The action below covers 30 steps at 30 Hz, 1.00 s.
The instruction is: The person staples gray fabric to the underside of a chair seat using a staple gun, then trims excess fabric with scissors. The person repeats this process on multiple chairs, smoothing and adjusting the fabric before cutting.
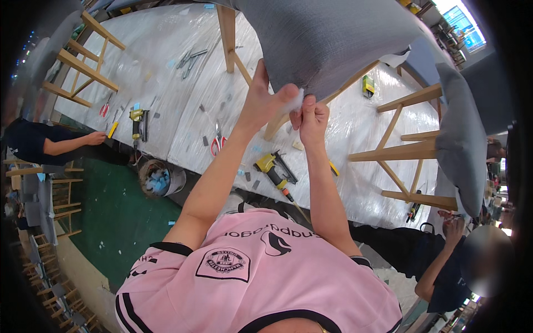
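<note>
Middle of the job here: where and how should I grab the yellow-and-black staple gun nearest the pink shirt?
Probably by its handle, between the bulky yellow head and the hose fitting, coming from the near left. The handle slants toward the pink shirt, and the black magazine runs along its right, leaving the left side more open.

Dark lettering runs across the chest of the pink shirt. Nearer the collar, toward the shirt's left side, a dark-outlined badge carries small printed words around its crest. By the left sleeve's edge, a few dark letters show, partly cut off.
</note>
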Each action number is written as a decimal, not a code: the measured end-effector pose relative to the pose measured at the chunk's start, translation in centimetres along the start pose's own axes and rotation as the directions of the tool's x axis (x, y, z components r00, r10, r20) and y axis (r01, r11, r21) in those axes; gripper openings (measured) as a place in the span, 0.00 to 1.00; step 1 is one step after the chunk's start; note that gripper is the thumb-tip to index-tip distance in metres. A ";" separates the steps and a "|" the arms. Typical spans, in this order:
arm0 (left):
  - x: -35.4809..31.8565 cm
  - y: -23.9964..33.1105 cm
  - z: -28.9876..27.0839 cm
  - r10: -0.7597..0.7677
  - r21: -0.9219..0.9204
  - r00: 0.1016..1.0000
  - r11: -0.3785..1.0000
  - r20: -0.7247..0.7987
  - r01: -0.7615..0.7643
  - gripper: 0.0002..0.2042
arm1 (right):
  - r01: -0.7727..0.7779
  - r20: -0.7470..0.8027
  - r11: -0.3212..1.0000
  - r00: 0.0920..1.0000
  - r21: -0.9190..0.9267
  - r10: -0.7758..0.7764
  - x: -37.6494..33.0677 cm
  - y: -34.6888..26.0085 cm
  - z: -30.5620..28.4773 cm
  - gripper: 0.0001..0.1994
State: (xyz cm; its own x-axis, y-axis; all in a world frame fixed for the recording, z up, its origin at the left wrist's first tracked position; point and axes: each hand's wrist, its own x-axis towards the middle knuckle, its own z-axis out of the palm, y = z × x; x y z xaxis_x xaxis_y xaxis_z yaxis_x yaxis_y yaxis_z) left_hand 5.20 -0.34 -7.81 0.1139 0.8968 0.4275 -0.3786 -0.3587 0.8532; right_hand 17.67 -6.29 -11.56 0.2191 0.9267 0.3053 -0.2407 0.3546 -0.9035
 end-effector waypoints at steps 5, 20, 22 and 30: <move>2.3 0.4 0.6 -0.297 0.090 0.901 0.955 0.316 0.283 0.44 | -0.043 -0.016 0.999 0.999 -0.031 0.043 0.1 -1.5 -0.2 0.29; 2.2 -2.2 0.9 -0.369 0.151 0.889 0.929 0.270 0.339 0.35 | 0.312 0.455 -0.494 0.868 -0.812 -0.201 7.5 -18.0 10.1 0.41; 1.5 -2.4 1.5 -0.178 -0.036 0.954 0.981 0.241 0.192 0.29 | 0.235 0.314 -0.505 0.946 -0.830 -0.077 7.8 -16.6 11.4 0.51; 1.1 -5.8 -0.3 0.083 -0.015 0.977 0.997 0.198 -0.082 0.19 | 0.129 0.346 -0.756 0.928 -0.642 -0.135 13.3 -10.4 17.2 0.32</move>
State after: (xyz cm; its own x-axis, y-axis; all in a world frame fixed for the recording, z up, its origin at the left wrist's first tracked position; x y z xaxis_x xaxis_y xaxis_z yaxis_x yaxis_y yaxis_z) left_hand 7.24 2.82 -12.42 0.2617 0.7950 0.5473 -0.4001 -0.4268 0.8111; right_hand 6.79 4.46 7.07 -0.0912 0.8556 0.5096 0.8170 -0.2283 0.5295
